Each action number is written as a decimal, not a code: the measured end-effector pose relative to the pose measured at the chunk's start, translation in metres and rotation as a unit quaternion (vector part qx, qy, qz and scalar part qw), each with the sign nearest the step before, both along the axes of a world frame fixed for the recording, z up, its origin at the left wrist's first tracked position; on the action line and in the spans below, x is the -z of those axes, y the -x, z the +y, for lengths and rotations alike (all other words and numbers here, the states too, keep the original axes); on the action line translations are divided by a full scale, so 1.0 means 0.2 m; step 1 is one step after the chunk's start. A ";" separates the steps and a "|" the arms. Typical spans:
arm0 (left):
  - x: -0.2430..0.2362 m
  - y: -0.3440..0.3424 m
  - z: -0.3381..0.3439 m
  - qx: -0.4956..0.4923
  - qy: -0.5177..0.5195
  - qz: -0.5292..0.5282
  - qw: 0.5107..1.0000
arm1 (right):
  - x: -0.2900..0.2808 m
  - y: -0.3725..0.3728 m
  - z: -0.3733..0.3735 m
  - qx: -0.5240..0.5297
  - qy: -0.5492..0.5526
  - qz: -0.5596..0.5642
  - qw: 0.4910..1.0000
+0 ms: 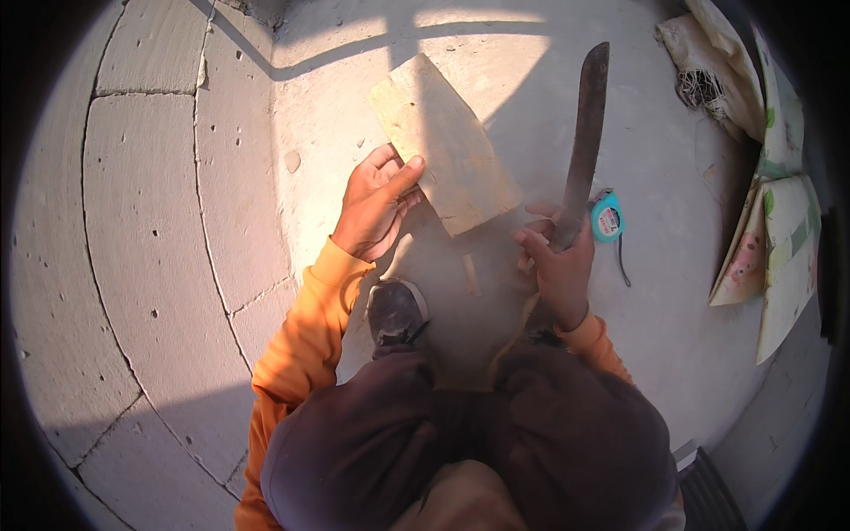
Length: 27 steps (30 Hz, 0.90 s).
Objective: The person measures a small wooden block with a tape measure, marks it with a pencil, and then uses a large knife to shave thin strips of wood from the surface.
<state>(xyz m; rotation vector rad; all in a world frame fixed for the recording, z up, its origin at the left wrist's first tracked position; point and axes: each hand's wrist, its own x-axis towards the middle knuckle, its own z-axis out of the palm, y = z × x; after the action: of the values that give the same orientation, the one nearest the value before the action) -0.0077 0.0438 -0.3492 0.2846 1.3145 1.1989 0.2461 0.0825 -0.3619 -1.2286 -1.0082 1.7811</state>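
Observation:
My left hand (pixel 379 199) pinches the left edge of a flat, tan, roughly rectangular slab (pixel 456 146), thumb on top and fingers behind. Whether the slab is wood or stone I cannot tell. In my right hand (pixel 560 265) is a machete (pixel 586 124), its long dark blade pointing up and away, its tip slightly curved. The handle is mostly hidden in my grip. My right fingertips are close to the slab's lower right corner. Just right of that hand, a teal tape measure (pixel 608 218) lies on the floor, its dark strap trailing toward me.
A wall of pale blocks (pixel 146 186) runs along the left. Folded patterned sheets (pixel 775 239) and a frayed cream sack (pixel 713 71) lie at the right. Hazy dust hangs over the floor between my legs, near my dark shoe (pixel 396 311). A dark ridged object (pixel 708 491) sits lower right.

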 end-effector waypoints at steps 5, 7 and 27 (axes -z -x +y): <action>-0.06 -0.15 0.00 -0.033 -0.011 -0.056 0.998 | 0.00 0.06 0.04 -0.006 -0.052 0.019 0.998; -0.06 -0.17 -0.02 -0.034 -0.003 -0.058 0.998 | -0.05 0.08 0.06 -0.003 -0.055 -0.002 0.999; -0.12 -0.38 -0.04 -0.020 -0.055 -0.191 0.980 | -0.18 0.13 0.08 0.036 -0.070 0.034 0.996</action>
<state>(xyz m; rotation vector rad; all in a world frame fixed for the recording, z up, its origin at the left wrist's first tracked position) 0.0685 0.0366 -0.3258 0.0993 0.9245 1.2892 0.2197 0.0977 -0.3259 -1.0973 -1.0188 1.6556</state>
